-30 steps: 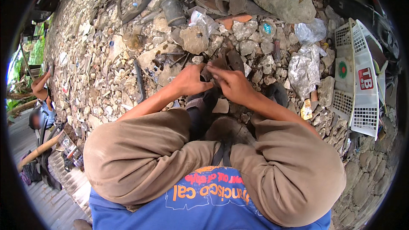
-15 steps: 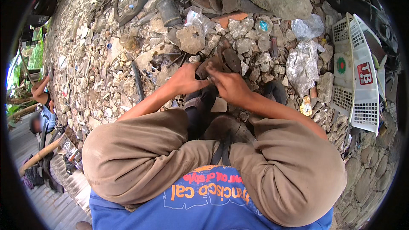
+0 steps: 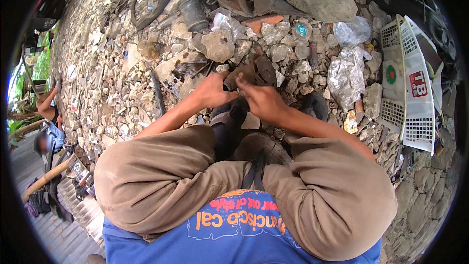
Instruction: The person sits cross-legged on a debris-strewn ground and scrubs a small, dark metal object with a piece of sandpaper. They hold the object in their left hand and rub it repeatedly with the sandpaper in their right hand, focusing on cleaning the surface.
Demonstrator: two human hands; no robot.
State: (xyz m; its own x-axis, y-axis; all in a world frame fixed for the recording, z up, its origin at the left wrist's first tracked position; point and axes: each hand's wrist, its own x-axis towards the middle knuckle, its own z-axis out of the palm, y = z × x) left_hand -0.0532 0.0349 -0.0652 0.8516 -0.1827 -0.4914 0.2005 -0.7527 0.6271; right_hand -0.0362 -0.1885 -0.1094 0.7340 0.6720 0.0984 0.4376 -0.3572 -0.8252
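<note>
- Rusty metal part [image 3: 254, 72], dark and disc-like, sits a little above the middle of the head view, held just over the stony ground, at about twelve o'clock from the person's knees.
- Left hand [image 3: 211, 90] comes in from seven o'clock and closes on the part's left end; its fingers are curled together around that end, thumb side toward the body, which seems meant to steady the piece.
- Right hand [image 3: 264, 101] comes from five o'clock and meets the left; its fingers are bunched and pressed against the part's near edge. I cannot tell whether they pinch a smaller piece there.
- Both hands touch each other in front of the crouched knees, probably so the forearms can brace on the legs.
- Long axis of the part runs roughly from eight o'clock to two o'clock, with the rounded, wider end pointing up-right, away from the person; its face looks tilted toward the camera.
- Around it: a grey cylinder [image 3: 193, 14] at eleven o'clock, crumpled silver foil [image 3: 345, 76] at three o'clock, and a white plastic crate [image 3: 410, 88] farther right, all well apart from the hands.
</note>
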